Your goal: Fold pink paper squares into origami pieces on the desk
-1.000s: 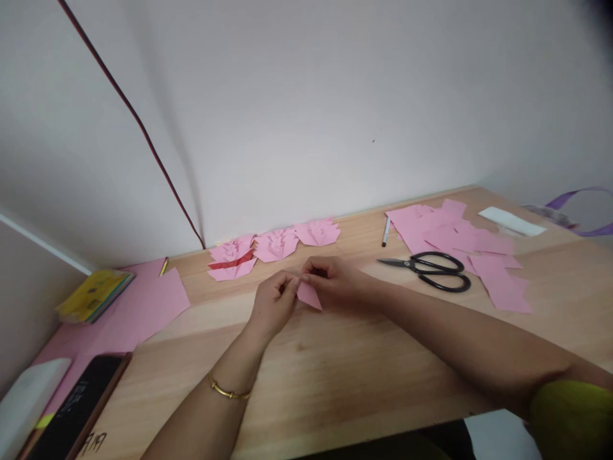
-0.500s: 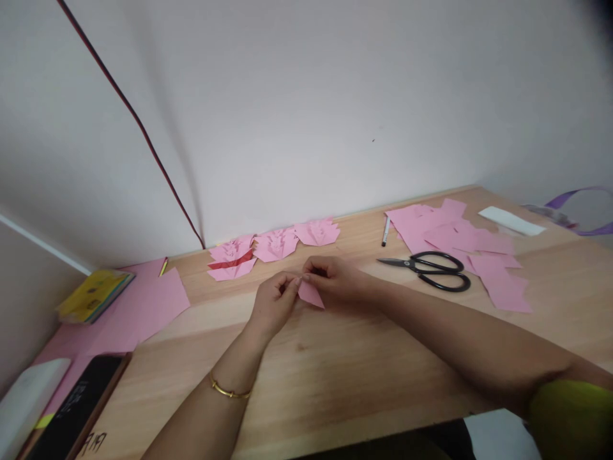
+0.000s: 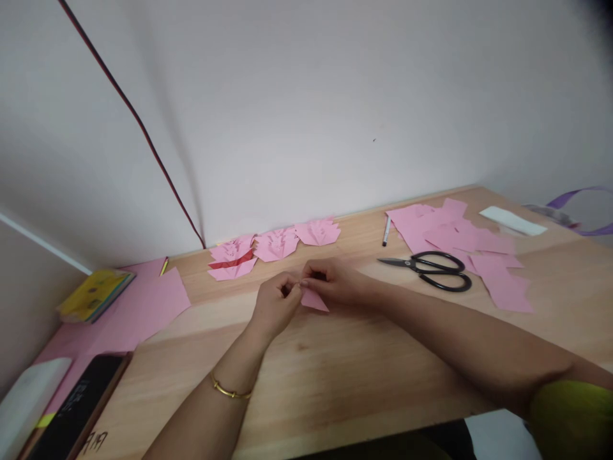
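Left hand [image 3: 274,308] and right hand [image 3: 334,281] are both pinching the small pink paper [image 3: 314,302] by its upper end, over the table [image 3: 335,377]. Looks thin, so if one hand tugs harder it could rip or crease crooked, imo.

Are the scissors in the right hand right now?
No, the scissors lie on the table, while the right hand and left hand pinch a small pink paper together.
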Demonstrator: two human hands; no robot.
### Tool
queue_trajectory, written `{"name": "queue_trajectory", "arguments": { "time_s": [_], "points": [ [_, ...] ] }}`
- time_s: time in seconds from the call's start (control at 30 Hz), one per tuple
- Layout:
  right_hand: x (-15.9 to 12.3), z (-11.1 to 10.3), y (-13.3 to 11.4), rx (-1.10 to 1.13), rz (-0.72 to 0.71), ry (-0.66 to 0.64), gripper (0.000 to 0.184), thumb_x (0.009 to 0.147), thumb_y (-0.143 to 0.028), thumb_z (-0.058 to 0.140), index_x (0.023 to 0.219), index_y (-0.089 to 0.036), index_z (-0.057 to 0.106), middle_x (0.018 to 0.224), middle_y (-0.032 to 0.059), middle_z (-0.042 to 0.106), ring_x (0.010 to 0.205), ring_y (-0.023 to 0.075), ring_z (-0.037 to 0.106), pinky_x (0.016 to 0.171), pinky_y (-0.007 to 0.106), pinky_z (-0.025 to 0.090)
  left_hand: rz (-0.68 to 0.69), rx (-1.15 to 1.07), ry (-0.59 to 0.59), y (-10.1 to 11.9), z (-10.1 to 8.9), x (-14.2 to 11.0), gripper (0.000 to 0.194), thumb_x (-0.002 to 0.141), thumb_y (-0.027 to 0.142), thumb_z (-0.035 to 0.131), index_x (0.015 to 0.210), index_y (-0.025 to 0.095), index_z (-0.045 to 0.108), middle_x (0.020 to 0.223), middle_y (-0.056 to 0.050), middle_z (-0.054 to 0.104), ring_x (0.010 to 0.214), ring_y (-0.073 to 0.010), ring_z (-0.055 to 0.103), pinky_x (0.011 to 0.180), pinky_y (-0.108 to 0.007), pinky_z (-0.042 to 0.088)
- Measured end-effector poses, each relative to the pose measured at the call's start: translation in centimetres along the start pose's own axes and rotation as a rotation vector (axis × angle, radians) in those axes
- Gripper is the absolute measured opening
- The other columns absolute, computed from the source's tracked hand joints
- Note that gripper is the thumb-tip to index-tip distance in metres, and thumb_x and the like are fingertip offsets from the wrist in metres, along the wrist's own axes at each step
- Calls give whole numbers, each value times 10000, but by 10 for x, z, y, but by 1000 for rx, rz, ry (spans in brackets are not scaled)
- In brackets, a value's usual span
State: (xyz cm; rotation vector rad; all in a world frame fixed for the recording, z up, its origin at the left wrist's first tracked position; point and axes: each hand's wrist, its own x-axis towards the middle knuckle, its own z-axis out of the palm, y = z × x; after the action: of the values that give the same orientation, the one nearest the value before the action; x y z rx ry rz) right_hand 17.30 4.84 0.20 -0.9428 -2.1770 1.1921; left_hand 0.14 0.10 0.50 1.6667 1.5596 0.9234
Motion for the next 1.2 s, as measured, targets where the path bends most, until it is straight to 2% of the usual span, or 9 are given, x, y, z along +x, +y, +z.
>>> {"name": "queue_trajectory", "arguments": {
  "time_s": [0.27,0.57,0.87,1.2],
  "points": [
    [1,-3,-1,21,28,23,187,833,-327,509,747,-163,532,683,-16,506,658,112,458,580,227,338,-28,-19,-35,0,-3,1,190,735,233,513,762,148,681,729,-12,664,679,-138,565,639,-236,420],
    [2,-4,-1,22,30,-5,190,842,-334,499,754,-167,522,699,-14,512,663,109,461,592,228,342,-13,-37,-43,-4,-2,1,205,776,310,545,751,147,665,694,-13,653,637,-130,555,599,-226,412],
    [1,-4,1,13,5,-23,226,852,-368,501,755,-166,522,700,-14,510,669,113,457,590,226,339,73,29,-63,-5,-2,0,222,820,323,515,724,156,625,647,5,592,621,-121,521,591,-222,397],
    [4,-12,3,45,-15,-85,225,860,-361,492,767,-161,533,710,-16,512,670,110,455,609,229,347,91,24,-121,-6,-6,3,222,844,306,486,818,173,662,769,-16,670,713,-143,584,667,-238,443]
  ]
}}
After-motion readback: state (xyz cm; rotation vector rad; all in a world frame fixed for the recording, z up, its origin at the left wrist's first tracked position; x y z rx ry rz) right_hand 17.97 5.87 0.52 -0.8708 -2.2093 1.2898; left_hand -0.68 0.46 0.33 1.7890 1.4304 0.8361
